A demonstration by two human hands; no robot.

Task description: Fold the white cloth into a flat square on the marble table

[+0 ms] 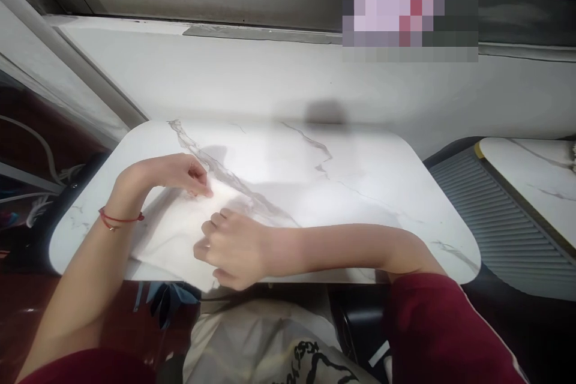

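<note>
A soft white cloth (173, 237) lies on the left part of a marble-patterned table (369, 192), its near corner hanging slightly over the front edge. My left hand (180, 174), with a red string bracelet at the wrist, pinches the far edge of this cloth between thumb and fingers. Across the cloth's right side rests my right hand (236, 246), back upward, its fingers curled into the fabric. The fingertips of that hand are partly hidden beneath it.
A white wall (225, 78) with a metal-framed ledge stands behind the table. To the right are a grey ribbed panel (490, 216) and a second marble-patterned tabletop (535, 174). Cables (36, 132) hang at the left. A blurred-out patch covers the upper right.
</note>
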